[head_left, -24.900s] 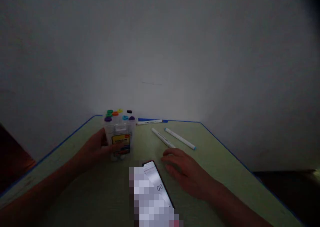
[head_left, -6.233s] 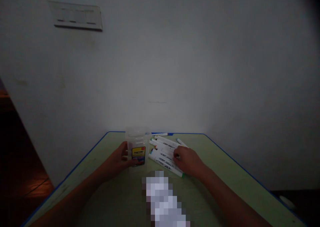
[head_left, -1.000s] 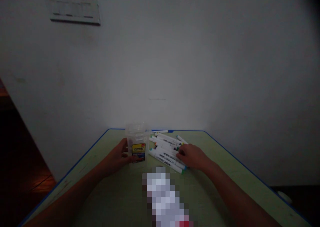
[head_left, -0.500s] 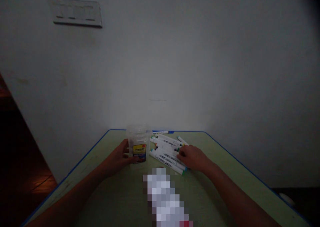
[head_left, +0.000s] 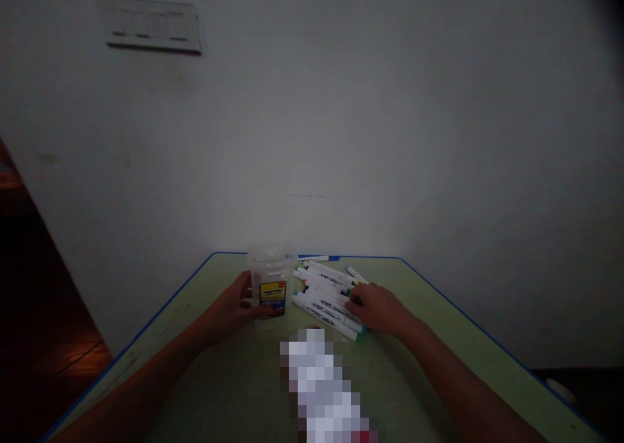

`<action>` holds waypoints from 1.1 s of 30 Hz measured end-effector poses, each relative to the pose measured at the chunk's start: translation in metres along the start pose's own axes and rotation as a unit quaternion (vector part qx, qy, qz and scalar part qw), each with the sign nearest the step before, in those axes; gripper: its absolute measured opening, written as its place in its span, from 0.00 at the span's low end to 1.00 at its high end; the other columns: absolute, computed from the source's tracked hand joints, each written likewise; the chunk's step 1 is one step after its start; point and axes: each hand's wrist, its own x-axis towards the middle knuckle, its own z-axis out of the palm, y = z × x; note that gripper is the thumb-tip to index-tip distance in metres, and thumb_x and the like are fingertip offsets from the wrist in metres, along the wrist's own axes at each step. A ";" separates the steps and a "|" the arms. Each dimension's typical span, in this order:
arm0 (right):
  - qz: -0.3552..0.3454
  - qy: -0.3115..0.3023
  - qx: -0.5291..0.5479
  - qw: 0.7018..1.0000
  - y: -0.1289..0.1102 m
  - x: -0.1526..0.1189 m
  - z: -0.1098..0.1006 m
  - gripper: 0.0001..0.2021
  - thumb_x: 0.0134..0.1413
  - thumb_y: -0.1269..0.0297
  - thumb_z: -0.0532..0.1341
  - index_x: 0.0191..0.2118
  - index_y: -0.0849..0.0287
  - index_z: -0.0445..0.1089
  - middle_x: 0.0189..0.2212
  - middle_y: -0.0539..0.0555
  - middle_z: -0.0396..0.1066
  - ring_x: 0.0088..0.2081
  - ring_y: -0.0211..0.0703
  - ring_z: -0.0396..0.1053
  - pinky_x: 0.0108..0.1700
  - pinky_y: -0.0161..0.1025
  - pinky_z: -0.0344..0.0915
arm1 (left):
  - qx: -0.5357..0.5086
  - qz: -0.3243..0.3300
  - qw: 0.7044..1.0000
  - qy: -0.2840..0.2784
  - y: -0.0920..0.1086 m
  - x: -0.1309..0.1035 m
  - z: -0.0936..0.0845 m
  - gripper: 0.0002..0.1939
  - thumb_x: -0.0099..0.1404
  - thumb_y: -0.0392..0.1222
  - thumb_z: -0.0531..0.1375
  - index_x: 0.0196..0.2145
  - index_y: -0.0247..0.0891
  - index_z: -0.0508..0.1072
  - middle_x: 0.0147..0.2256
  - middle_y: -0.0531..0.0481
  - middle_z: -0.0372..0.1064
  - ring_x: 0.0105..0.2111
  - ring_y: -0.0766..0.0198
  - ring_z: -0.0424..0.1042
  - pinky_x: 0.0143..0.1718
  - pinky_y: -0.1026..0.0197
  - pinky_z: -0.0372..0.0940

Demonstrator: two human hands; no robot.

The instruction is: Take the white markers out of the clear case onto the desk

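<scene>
A clear plastic container (head_left: pixel 272 271) with a yellow and dark blue label stands upright on the table. My left hand (head_left: pixel 238 310) is wrapped round its left side, thumb across the front by the label. To the right of it lies a loose pile of white markers (head_left: pixel 324 300) with coloured ends, most of them slanting down to the right. My right hand (head_left: pixel 375 306) rests at the pile's right edge, fingers curled and pinched on a marker there. The fingers partly hide the ends of several markers.
The green table (head_left: pixel 219 391) has a blue edge and meets a grey wall (head_left: pixel 341 118). One marker (head_left: pixel 314 258) lies apart at the back edge. A pixelated whitish patch (head_left: pixel 322 384) covers the near middle. A switch plate (head_left: pixel 151 26) is on the wall, upper left.
Almost nothing differs. The view has shifted very slightly, and both hands, the container and the markers keep their places.
</scene>
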 end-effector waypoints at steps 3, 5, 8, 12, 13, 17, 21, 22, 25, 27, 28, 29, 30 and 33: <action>0.000 0.000 -0.002 1.000 0.000 0.000 0.000 0.11 0.64 0.58 0.58 0.39 0.61 0.72 0.38 0.52 0.74 0.39 0.42 0.72 0.44 0.46 0.70 | -0.001 0.001 1.000 -0.004 -0.002 0.000 0.000 0.38 0.50 0.52 0.69 0.54 0.41 0.60 0.57 0.37 0.66 0.54 0.43 0.70 0.55 0.41 0.63; -0.001 0.000 -0.004 1.000 0.000 0.000 -0.001 0.11 0.64 0.58 0.58 0.39 0.61 0.72 0.38 0.52 0.74 0.40 0.42 0.73 0.45 0.46 0.70 | -0.001 0.002 1.000 -0.007 -0.003 0.000 0.000 0.38 0.50 0.53 0.69 0.55 0.41 0.59 0.58 0.37 0.65 0.54 0.44 0.70 0.55 0.42 0.63; -0.001 -0.001 -0.003 1.000 -0.001 0.000 -0.001 0.11 0.64 0.59 0.58 0.39 0.61 0.72 0.38 0.52 0.74 0.39 0.42 0.73 0.44 0.46 0.70 | 0.006 0.003 1.000 -0.008 -0.004 0.001 -0.001 0.39 0.50 0.53 0.69 0.55 0.40 0.59 0.58 0.37 0.64 0.55 0.44 0.69 0.55 0.42 0.63; 0.001 0.000 0.004 1.000 0.000 -0.001 -0.001 0.11 0.64 0.59 0.58 0.39 0.61 0.72 0.38 0.52 0.74 0.39 0.42 0.73 0.44 0.46 0.70 | 0.007 -0.002 1.000 -0.009 -0.003 0.001 -0.001 0.39 0.50 0.53 0.69 0.55 0.40 0.58 0.58 0.36 0.64 0.55 0.43 0.69 0.56 0.40 0.62; 0.001 0.001 0.007 1.000 0.000 -0.001 -0.001 0.11 0.64 0.59 0.58 0.38 0.61 0.72 0.37 0.52 0.74 0.39 0.42 0.73 0.44 0.46 0.70 | 0.006 -0.003 1.000 -0.009 -0.003 0.001 -0.001 0.39 0.50 0.54 0.69 0.55 0.40 0.59 0.58 0.36 0.64 0.55 0.43 0.69 0.56 0.40 0.61; 0.000 0.011 0.030 0.999 -0.002 0.000 -0.005 0.11 0.63 0.59 0.59 0.36 0.61 0.72 0.35 0.51 0.74 0.37 0.41 0.72 0.43 0.45 0.69 | 0.004 -0.003 1.000 -0.007 -0.004 0.001 -0.001 0.39 0.50 0.53 0.69 0.54 0.41 0.59 0.58 0.36 0.64 0.55 0.42 0.68 0.57 0.39 0.60; -0.039 0.036 0.077 0.996 -0.017 -0.015 -0.012 0.10 0.62 0.64 0.56 0.36 0.62 0.74 0.35 0.56 0.76 0.38 0.45 0.72 0.42 0.43 0.66 | 0.008 0.005 1.000 -0.011 -0.004 0.001 0.000 0.37 0.51 0.52 0.68 0.54 0.41 0.59 0.58 0.36 0.65 0.56 0.43 0.68 0.57 0.39 0.60; -0.058 0.043 0.092 0.993 -0.023 -0.023 -0.012 0.10 0.62 0.64 0.56 0.38 0.62 0.74 0.38 0.57 0.76 0.40 0.46 0.72 0.43 0.42 0.65 | 0.008 0.006 1.000 -0.010 -0.004 0.002 0.000 0.37 0.51 0.52 0.69 0.54 0.41 0.60 0.57 0.36 0.65 0.55 0.43 0.68 0.56 0.39 0.61; -0.125 0.051 0.132 0.982 -0.042 -0.050 -0.011 0.12 0.59 0.61 0.59 0.47 0.58 0.71 0.49 0.57 0.71 0.51 0.46 0.67 0.51 0.39 0.63 | 0.003 0.004 1.000 -0.002 -0.006 0.002 0.000 0.36 0.49 0.52 0.69 0.52 0.40 0.61 0.56 0.36 0.66 0.54 0.43 0.70 0.54 0.40 0.63; -0.172 0.032 0.179 0.968 -0.053 -0.066 -0.008 0.18 0.55 0.60 0.62 0.52 0.57 0.68 0.54 0.58 0.67 0.56 0.48 0.62 0.57 0.42 0.60 | -0.001 0.002 1.000 -0.002 -0.007 0.002 0.000 0.36 0.49 0.51 0.69 0.52 0.39 0.61 0.56 0.36 0.66 0.53 0.43 0.70 0.53 0.41 0.64; -0.191 0.016 0.199 0.961 -0.057 -0.072 -0.007 0.23 0.52 0.59 0.65 0.54 0.57 0.66 0.57 0.58 0.64 0.59 0.49 0.59 0.59 0.44 0.58 | -0.002 0.002 1.000 -0.004 -0.007 0.002 0.000 0.37 0.49 0.51 0.69 0.52 0.39 0.60 0.56 0.36 0.66 0.53 0.44 0.70 0.52 0.41 0.65; -0.204 -0.003 0.212 0.956 -0.062 -0.077 -0.006 0.28 0.48 0.58 0.67 0.56 0.56 0.64 0.59 0.59 0.62 0.62 0.52 0.56 0.61 0.47 0.55 | -0.001 0.002 1.000 -0.005 -0.008 0.002 0.000 0.37 0.49 0.51 0.69 0.53 0.40 0.60 0.56 0.36 0.67 0.53 0.44 0.71 0.52 0.41 0.65; -0.214 -0.025 0.214 0.953 -0.066 -0.080 -0.006 0.34 0.45 0.57 0.70 0.59 0.56 0.62 0.62 0.60 0.58 0.64 0.55 0.52 0.64 0.49 0.52 | 0.000 0.003 1.000 -0.004 -0.008 0.002 0.000 0.37 0.49 0.52 0.69 0.53 0.40 0.60 0.55 0.36 0.67 0.52 0.44 0.71 0.51 0.41 0.65; -0.225 -0.088 0.175 0.955 -0.076 -0.081 -0.003 0.48 0.40 0.52 0.72 0.66 0.59 0.54 0.68 0.63 0.47 0.69 0.60 0.38 0.68 0.56 0.40 | -0.004 0.005 1.000 -0.003 -0.007 0.000 0.001 0.38 0.49 0.53 0.70 0.53 0.40 0.61 0.54 0.36 0.69 0.51 0.43 0.72 0.51 0.40 0.65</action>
